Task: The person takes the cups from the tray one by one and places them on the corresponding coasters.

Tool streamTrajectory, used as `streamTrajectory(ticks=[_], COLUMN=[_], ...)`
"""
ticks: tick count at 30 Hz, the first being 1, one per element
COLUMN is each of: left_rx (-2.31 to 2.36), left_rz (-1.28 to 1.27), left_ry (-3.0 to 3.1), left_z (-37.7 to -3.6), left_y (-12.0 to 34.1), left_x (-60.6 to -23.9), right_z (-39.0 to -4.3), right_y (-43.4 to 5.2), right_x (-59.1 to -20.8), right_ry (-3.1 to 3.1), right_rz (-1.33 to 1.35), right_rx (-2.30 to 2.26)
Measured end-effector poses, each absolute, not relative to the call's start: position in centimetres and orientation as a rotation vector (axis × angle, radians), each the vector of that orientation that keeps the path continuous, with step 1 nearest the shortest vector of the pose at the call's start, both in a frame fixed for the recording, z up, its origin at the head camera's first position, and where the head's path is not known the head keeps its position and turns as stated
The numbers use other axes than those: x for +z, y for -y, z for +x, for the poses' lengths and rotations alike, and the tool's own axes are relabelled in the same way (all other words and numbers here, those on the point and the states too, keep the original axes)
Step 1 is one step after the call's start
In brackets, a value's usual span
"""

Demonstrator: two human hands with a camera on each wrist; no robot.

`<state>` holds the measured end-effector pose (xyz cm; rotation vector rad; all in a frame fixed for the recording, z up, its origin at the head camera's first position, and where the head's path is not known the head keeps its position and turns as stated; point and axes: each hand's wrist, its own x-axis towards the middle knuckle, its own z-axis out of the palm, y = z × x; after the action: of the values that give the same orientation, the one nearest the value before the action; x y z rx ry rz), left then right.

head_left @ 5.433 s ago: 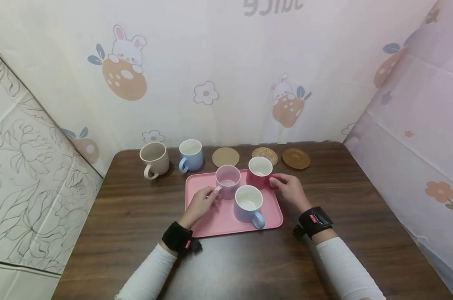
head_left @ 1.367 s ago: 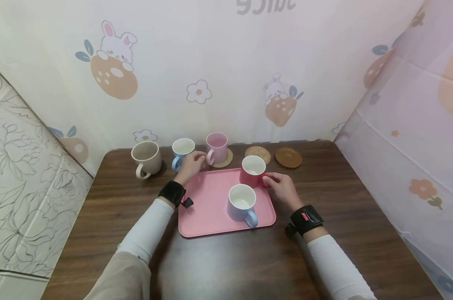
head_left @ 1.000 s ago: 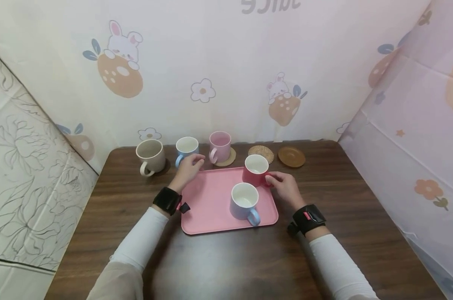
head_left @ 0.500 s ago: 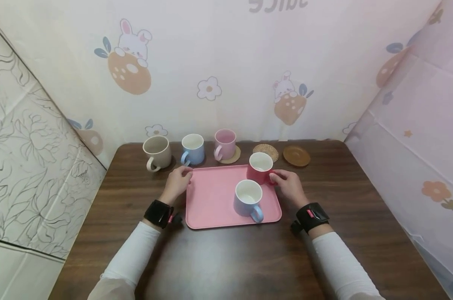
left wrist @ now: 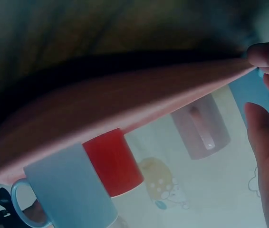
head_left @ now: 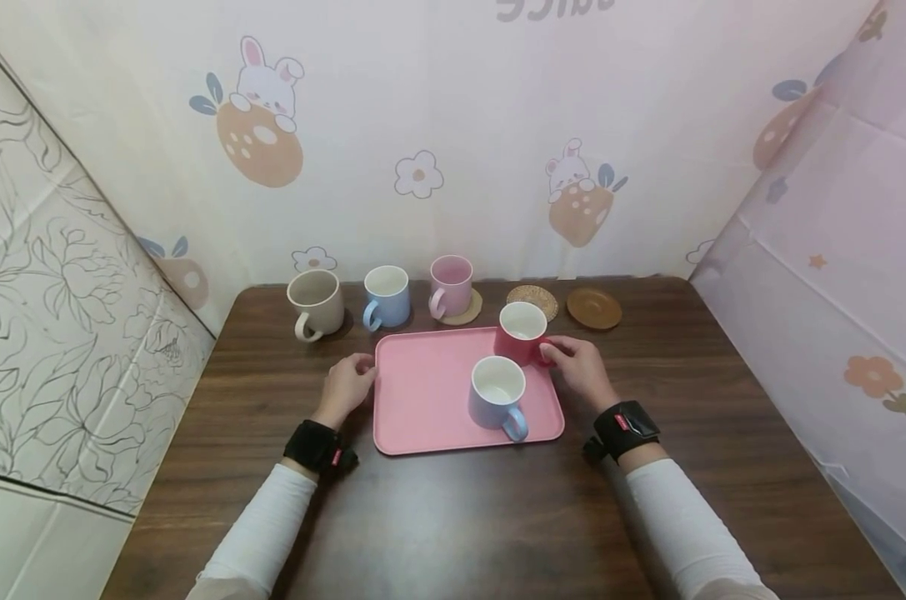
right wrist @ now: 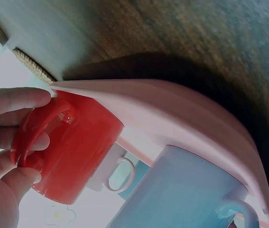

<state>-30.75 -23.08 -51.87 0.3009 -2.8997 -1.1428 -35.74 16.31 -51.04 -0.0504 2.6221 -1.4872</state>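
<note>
A pink tray lies mid-table with a red mug at its far right corner and a lavender-blue mug nearer me. My right hand grips the red mug's handle; in the right wrist view its fingers curl round the handle of the red mug. My left hand rests at the tray's left edge, loosely curled and holding nothing. In the left wrist view a fingertip touches the tray's rim. A pink mug stands on a cork coaster behind the tray.
A beige mug and a light blue mug stand in the back row, left of the pink mug. A woven coaster and a brown coaster lie bare at the back right. Patterned walls close in on three sides.
The pink mug went from the tray to the cork coaster. My left hand let go of it and drew back to the tray's left edge. My right hand stayed on the red mug.
</note>
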Motion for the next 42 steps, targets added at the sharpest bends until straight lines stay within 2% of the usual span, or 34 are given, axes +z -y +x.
streamTrajectory(ticks=[17, 33, 42], left_rx=[-1.166, -1.145, -1.194], left_rz=[0.296, 0.24, 0.29], left_ry=[2.936, 3.023, 3.008], left_z=[-31.0, -31.8, -31.7], left_y=[22.7, 22.8, 22.8], left_x=[-52.4, -52.1, -52.4], right_z=[-35.8, -35.9, -35.3], right_y=[-16.2, -16.3, -17.3], right_x=[-51.0, -50.7, -49.4], right_ry=[-2.611, -2.689, -2.669], right_rz=[-0.104, -0.133, -0.125], right_rx=[-1.589, -1.398, -1.382])
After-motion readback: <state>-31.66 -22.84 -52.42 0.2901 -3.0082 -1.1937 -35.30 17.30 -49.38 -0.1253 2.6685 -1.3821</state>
